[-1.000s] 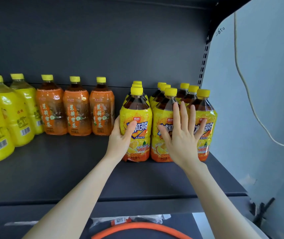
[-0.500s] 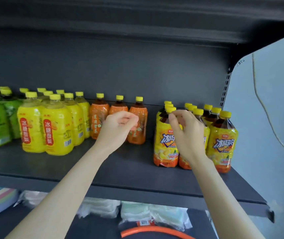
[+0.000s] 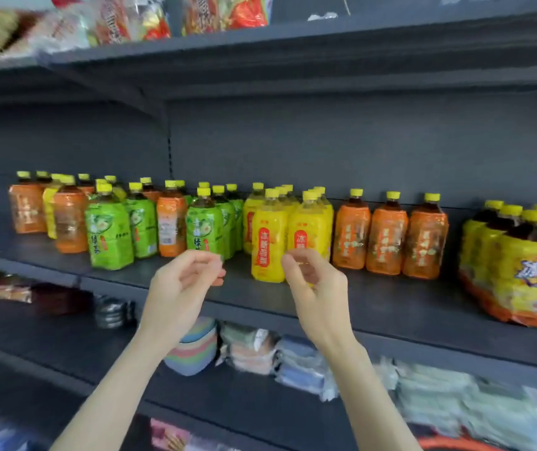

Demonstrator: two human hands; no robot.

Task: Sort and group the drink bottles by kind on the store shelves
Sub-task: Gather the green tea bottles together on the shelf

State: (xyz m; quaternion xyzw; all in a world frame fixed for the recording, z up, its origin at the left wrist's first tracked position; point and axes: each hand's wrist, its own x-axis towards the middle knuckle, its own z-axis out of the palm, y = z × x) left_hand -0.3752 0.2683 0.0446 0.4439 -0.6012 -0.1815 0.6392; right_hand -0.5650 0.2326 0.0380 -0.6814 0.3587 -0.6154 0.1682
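Drink bottles with yellow caps stand along a dark shelf [image 3: 390, 304]. At the far right is a group of iced black tea bottles [image 3: 521, 262]. Left of them stand three orange-label bottles [image 3: 387, 239], then several yellow-label bottles [image 3: 270, 242], then green-label bottles [image 3: 107, 236] mixed with a single orange bottle [image 3: 171, 227]. More orange bottles [image 3: 27, 206] stand at the far left. My left hand [image 3: 182, 288] and my right hand [image 3: 316, 284] hover in front of the shelf edge, fingers loosely curled, holding nothing and touching no bottle.
A shelf above [image 3: 260, 56] carries snack packets [image 3: 221, 11]. The shelf below holds a stack of coloured bowls [image 3: 192, 349] and wrapped cloth packs [image 3: 293, 356]. Dark items [image 3: 114, 312] lie lower left.
Both hands have left the iced black tea bottles at the right and drawn back, fingers curling. The view has swung left, showing the green and orange bottles.
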